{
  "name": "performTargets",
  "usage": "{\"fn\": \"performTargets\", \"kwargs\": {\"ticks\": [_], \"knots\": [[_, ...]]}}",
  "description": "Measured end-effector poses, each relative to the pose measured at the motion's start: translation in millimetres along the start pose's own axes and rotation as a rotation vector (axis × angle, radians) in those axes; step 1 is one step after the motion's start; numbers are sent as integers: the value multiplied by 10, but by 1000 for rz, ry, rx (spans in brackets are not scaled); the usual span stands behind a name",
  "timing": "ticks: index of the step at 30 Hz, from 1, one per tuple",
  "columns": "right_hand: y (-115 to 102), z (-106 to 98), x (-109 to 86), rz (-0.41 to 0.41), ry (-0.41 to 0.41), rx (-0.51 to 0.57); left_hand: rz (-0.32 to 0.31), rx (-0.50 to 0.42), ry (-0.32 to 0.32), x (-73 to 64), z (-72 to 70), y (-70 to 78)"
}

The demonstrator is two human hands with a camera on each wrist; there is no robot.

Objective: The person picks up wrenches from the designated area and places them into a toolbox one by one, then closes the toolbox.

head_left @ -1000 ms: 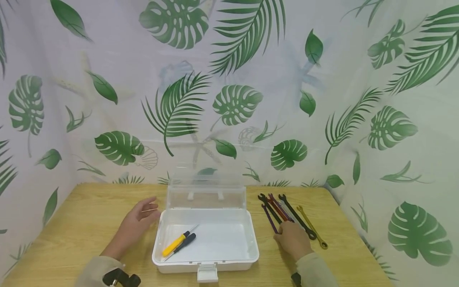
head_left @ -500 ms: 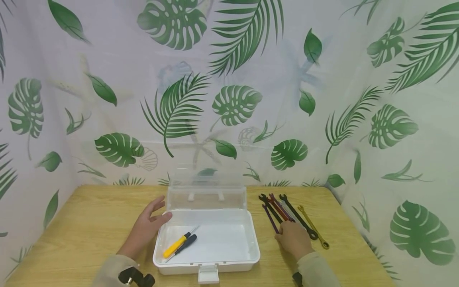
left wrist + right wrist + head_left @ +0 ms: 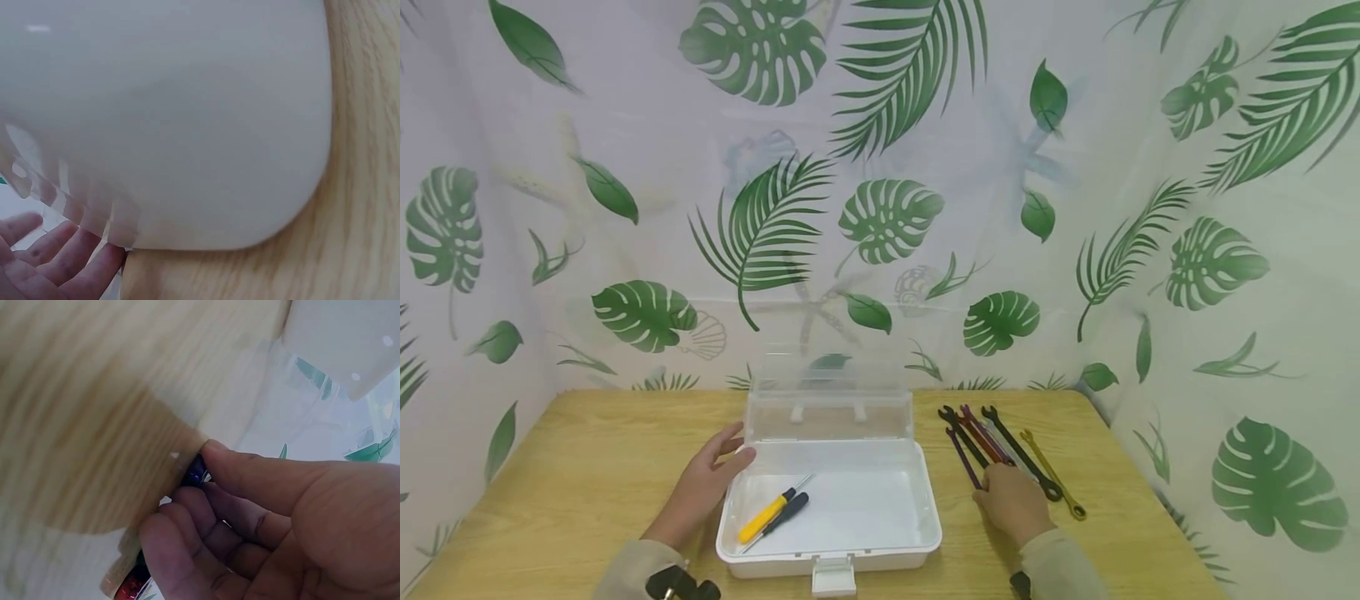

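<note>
A white toolbox (image 3: 880,508) lies with its clear lid (image 3: 831,421) raised at the back. Inside it, to the left, are a yellow screwdriver (image 3: 762,518) and a black one (image 3: 790,508). My left hand (image 3: 700,483) is at the box's left side, thumb by the rim and fingers loosely extended along the outside near the back corner. To the right of the box, my right hand (image 3: 1015,502) pinches the near end of a purple wrench (image 3: 963,458) between thumb and fingers; its shiny purple-blue end (image 3: 196,471) shows in the right wrist view.
Beside the right hand lie a black wrench (image 3: 972,443), a red wrench (image 3: 988,439), a larger black wrench (image 3: 1022,455) and a gold wrench (image 3: 1054,477). A latch (image 3: 833,577) hangs from the box front. A leaf-printed curtain (image 3: 895,150) stands behind the wooden table (image 3: 617,433).
My left hand has moved right, from beside the box to its left rim and back corner. My right hand stays at the wrenches, nearly unmoved.
</note>
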State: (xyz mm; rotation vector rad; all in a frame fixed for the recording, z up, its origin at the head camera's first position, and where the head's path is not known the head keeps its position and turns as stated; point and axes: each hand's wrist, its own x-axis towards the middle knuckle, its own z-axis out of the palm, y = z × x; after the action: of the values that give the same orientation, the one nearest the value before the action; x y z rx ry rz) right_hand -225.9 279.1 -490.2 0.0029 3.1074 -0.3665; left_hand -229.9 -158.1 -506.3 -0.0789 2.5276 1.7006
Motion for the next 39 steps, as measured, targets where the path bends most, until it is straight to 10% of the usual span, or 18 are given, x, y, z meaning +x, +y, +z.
{"fn": "performTargets", "kwargs": {"ticks": [39], "knots": [[177,-142,29,43,143,104,-8,-28,-64,1,-54,27]]}}
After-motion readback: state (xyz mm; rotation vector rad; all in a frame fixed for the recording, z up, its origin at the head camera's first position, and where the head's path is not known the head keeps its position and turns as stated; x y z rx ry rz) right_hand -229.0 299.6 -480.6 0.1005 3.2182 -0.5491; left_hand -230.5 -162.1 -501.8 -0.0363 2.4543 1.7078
